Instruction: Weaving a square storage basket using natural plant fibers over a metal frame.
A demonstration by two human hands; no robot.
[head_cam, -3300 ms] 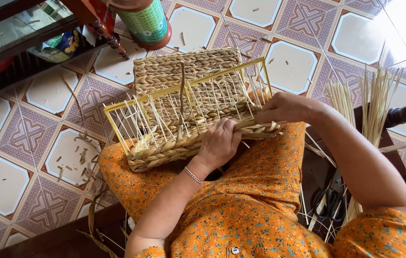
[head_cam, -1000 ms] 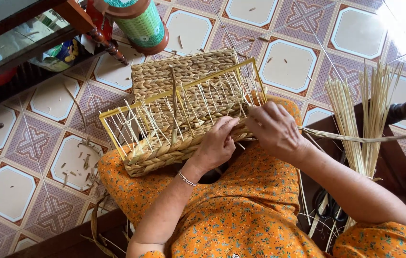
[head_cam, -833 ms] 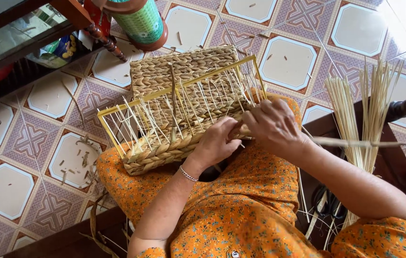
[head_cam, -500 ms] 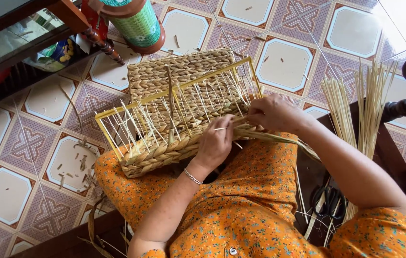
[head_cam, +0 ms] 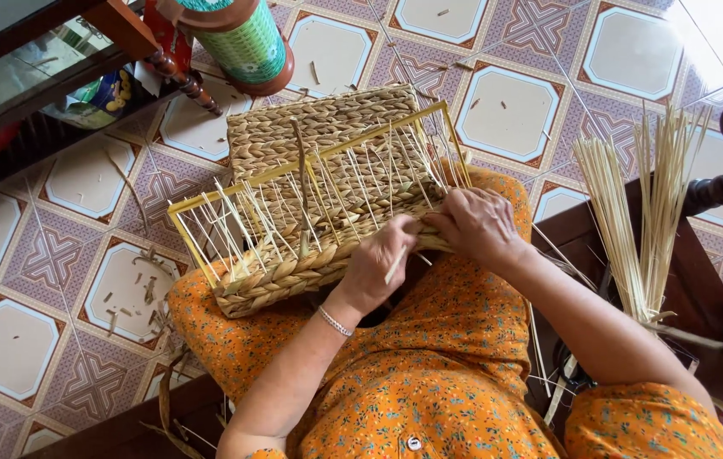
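Observation:
A half-woven straw basket (head_cam: 310, 170) on a yellow wire frame (head_cam: 208, 259) rests on my lap, its braided rim facing me. My left hand (head_cam: 378, 263) presses on the braided rim and pinches a pale straw strand (head_cam: 395, 265) between its fingers. Beside it, my right hand (head_cam: 476, 225) grips the rim at the basket's right end, fingers curled onto the weave. The two hands almost touch. A thin bracelet circles my left wrist.
A bundle of loose straw stalks (head_cam: 633, 221) stands at my right against dark wooden furniture (head_cam: 718, 195). A green cylindrical container (head_cam: 242, 42) sits on the patterned tile floor (head_cam: 514, 110) beyond the basket, next to a dark shelf (head_cam: 30, 76). Straw scraps litter the tiles.
My right hand drew a long strand out to the right, then came back to the basket rim. The strand is now pulled in; my left hand stayed on the rim.

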